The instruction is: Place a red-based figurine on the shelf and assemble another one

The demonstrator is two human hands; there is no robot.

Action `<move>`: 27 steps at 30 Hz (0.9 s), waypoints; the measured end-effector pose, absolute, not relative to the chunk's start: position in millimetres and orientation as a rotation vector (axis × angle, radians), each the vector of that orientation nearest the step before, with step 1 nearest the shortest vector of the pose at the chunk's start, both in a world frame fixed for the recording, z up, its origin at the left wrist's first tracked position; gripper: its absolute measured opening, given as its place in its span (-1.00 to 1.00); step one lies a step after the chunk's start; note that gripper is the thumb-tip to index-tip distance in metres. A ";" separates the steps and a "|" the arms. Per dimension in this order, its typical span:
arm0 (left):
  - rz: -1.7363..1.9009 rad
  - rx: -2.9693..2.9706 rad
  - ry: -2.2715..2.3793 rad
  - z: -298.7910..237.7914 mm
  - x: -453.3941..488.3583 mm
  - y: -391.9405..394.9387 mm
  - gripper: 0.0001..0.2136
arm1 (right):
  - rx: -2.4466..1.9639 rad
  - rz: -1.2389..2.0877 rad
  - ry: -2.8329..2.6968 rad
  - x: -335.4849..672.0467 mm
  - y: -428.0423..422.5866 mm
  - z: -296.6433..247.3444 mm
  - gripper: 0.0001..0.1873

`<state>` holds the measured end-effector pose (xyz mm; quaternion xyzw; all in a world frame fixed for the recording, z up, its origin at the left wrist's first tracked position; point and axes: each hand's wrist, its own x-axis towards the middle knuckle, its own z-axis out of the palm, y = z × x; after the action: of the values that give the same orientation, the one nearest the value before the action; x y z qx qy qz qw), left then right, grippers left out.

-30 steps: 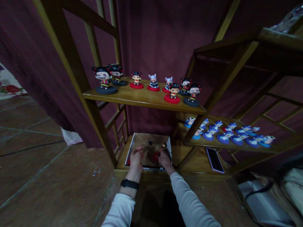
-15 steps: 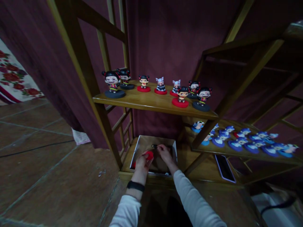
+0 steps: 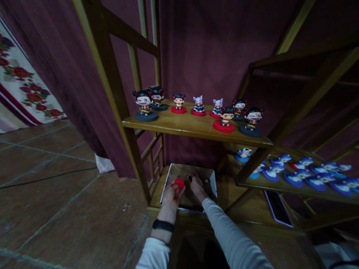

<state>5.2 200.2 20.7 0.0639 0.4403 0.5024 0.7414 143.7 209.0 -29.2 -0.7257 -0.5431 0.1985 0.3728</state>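
Left hand (image 3: 169, 195) at box's (image 3: 193, 167) left side, grip holding red disc (image 3: 178, 183). Right hand (image 3: 198, 186) inside box, at small black piece (image 3: 189, 178); can't tell if gripped. Small dark piece (image 3: 206, 181) near box's right wall. Phone (image 3: 279, 208) right of box. Shelf (image 3: 182, 125) with figurines (image 3: 178, 100) above box.

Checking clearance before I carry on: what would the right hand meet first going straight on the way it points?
Most likely the small dark piece just ahead of the right hand, possibly touching it. Past that, the line seems to run toward the back wall of the cardboard box, though depth is unclear.
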 end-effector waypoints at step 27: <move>0.824 0.321 0.823 27.8 34.1 163.0 -0.80 | -1.193 1.001 -0.554 164.1 108.7 14.3 -0.61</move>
<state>34.1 163.0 27.8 0.1509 0.3871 0.3874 0.8230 164.1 108.7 14.3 -0.5307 -0.2467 0.4453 0.6776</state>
